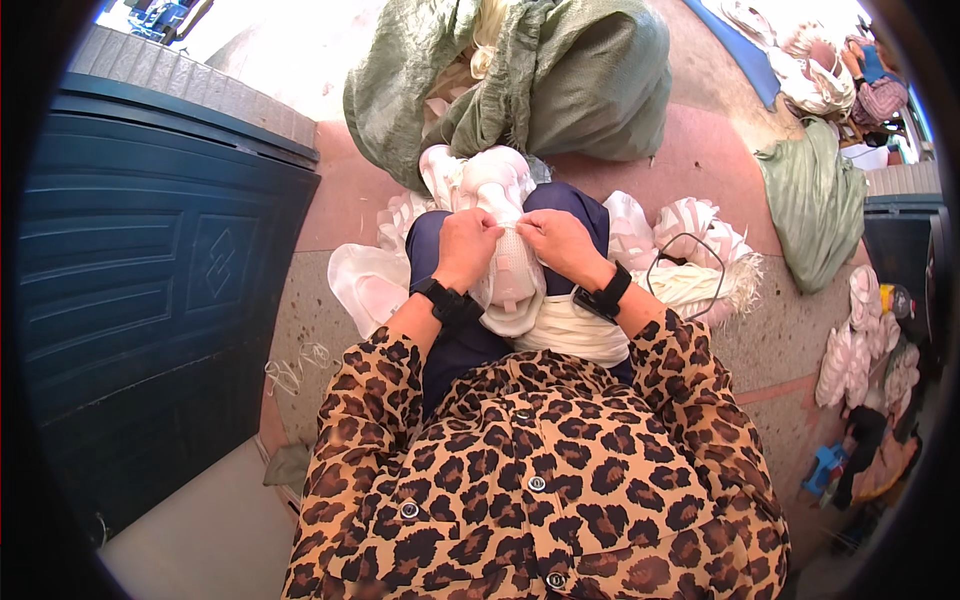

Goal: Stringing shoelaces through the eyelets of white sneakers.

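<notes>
A bundle of white and pale pink mesh pieces that look like shoe uppers (508,270) lies across my lap, between my knees. My left hand (465,247) closes its fingers in a pinch on the bundle's left side. Opposite it, my right hand (563,243) pinches the right side, its fingertips close to the left ones. Whatever fine strand may lie between the fingertips is too small to make out. Under the bundle, a hank of cream cords (577,328) rests on my right thigh.
Large green woven sacks (600,85) stand ahead, one opened on pale pieces. More pale bundles (690,225) and a thin dark loop (722,268) lie at right; another pale piece (365,285) is at left. A dark blue door (150,260) borders the left. Another person (880,90) sits far right.
</notes>
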`<action>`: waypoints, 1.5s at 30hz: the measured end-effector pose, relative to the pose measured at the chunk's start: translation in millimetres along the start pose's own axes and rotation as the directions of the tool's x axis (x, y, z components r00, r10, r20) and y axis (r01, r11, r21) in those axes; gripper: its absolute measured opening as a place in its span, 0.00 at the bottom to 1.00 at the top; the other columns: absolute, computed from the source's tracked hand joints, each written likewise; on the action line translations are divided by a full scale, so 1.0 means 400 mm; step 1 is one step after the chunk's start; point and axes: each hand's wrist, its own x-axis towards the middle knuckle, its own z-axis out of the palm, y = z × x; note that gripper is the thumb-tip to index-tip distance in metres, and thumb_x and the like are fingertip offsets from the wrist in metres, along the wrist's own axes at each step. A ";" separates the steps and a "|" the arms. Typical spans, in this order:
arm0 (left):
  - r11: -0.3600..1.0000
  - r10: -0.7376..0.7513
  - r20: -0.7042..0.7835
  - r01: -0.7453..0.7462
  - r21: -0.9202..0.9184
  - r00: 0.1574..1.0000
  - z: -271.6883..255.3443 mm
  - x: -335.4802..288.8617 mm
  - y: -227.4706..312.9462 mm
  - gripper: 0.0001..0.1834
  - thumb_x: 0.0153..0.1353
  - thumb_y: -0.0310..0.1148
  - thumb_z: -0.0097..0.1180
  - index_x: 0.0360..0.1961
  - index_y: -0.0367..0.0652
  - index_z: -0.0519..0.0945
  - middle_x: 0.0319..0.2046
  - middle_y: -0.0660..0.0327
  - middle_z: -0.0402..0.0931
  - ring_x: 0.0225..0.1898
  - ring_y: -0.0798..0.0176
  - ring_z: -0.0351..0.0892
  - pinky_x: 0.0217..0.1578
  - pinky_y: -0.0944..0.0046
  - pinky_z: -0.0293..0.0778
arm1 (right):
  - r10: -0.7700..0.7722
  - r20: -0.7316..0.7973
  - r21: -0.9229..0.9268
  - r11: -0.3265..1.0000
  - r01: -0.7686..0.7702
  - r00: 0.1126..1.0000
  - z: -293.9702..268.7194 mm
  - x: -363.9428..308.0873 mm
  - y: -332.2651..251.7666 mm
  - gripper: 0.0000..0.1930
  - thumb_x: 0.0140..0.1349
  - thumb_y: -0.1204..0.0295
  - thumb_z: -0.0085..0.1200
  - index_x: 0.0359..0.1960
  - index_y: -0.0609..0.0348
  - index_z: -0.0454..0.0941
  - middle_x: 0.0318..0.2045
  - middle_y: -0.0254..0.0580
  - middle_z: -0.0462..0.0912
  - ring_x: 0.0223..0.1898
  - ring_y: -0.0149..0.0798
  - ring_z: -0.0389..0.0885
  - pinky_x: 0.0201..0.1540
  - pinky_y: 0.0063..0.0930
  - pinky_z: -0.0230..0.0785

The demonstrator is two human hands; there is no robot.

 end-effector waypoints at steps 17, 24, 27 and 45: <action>0.996 -0.064 -0.005 0.063 -0.069 0.998 0.003 0.003 -0.013 0.10 0.43 0.33 0.61 0.24 0.37 0.79 0.20 0.56 0.77 0.22 0.62 0.76 0.27 0.67 0.71 | -0.244 0.044 -0.259 0.934 0.247 0.969 0.011 0.033 0.012 0.08 0.54 0.72 0.43 0.30 0.65 0.69 0.28 0.55 0.74 0.32 0.56 0.74 0.34 0.44 0.66; 0.997 -0.044 -0.044 0.041 -0.061 0.998 -0.001 -0.005 -0.006 0.11 0.43 0.33 0.61 0.23 0.36 0.79 0.18 0.56 0.77 0.21 0.64 0.76 0.25 0.68 0.71 | -0.301 0.350 -0.397 0.810 0.431 0.887 -0.018 0.079 0.005 0.07 0.48 0.78 0.46 0.30 0.68 0.68 0.31 0.57 0.73 0.34 0.54 0.75 0.37 0.40 0.68; 0.996 -0.058 -0.044 0.055 -0.072 0.997 -0.004 -0.009 -0.003 0.11 0.43 0.34 0.61 0.23 0.36 0.79 0.18 0.57 0.77 0.21 0.64 0.76 0.25 0.67 0.71 | -0.248 0.402 -0.361 0.842 0.401 0.882 -0.023 0.096 -0.002 0.06 0.47 0.80 0.45 0.28 0.69 0.70 0.31 0.59 0.74 0.33 0.55 0.75 0.36 0.41 0.68; 0.972 0.215 -0.187 -0.190 0.140 0.959 0.007 -0.048 -0.036 0.15 0.45 0.30 0.58 0.34 0.33 0.75 0.28 0.50 0.75 0.30 0.55 0.75 0.33 0.61 0.70 | -0.348 -0.033 -0.115 0.933 0.342 0.937 0.045 0.065 -0.013 0.04 0.46 0.80 0.48 0.26 0.63 0.72 0.25 0.54 0.75 0.33 0.56 0.73 0.36 0.42 0.66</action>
